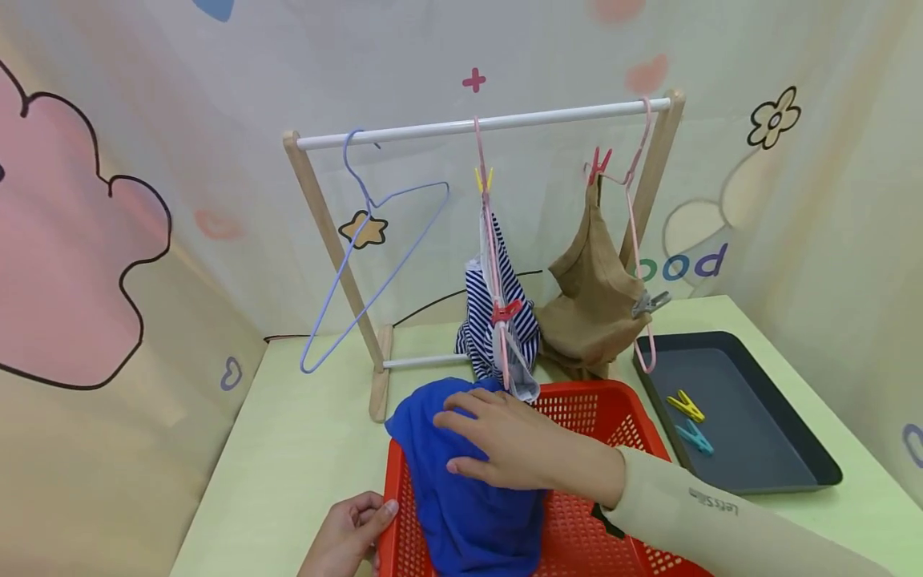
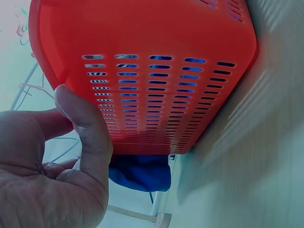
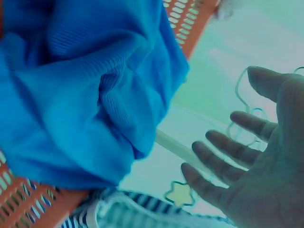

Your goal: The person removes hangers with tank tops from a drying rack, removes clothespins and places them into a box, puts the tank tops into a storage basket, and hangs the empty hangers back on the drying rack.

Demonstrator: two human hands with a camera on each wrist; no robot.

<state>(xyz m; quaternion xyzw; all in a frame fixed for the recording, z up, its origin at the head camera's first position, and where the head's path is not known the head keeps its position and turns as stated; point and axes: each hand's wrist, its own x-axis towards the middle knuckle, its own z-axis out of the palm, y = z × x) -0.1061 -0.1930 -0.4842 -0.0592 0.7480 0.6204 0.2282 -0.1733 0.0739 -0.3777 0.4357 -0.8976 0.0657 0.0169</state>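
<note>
A red plastic basket (image 1: 577,401) stands on the table with a blue cloth garment (image 1: 469,481) bunched in it and draped over its far left rim. My left hand (image 1: 349,533) grips the basket's left rim between thumb and fingers; the left wrist view shows this hand (image 2: 71,142) at the basket's outer wall (image 2: 142,38). Above the blue garment my right hand (image 1: 515,441) hovers with spread fingers. In the right wrist view the right hand (image 3: 251,156) is apart from the blue garment (image 3: 85,95) and holds nothing.
Behind the basket is a rack with a white bar (image 1: 433,128). On it hang a bare blue hanger (image 1: 360,272), a striped garment (image 1: 479,312) and a brown garment (image 1: 594,296), both clipped to pink hangers. A grey tray (image 1: 743,417) with yellow (image 1: 685,405) and teal (image 1: 695,438) clothespins lies right.
</note>
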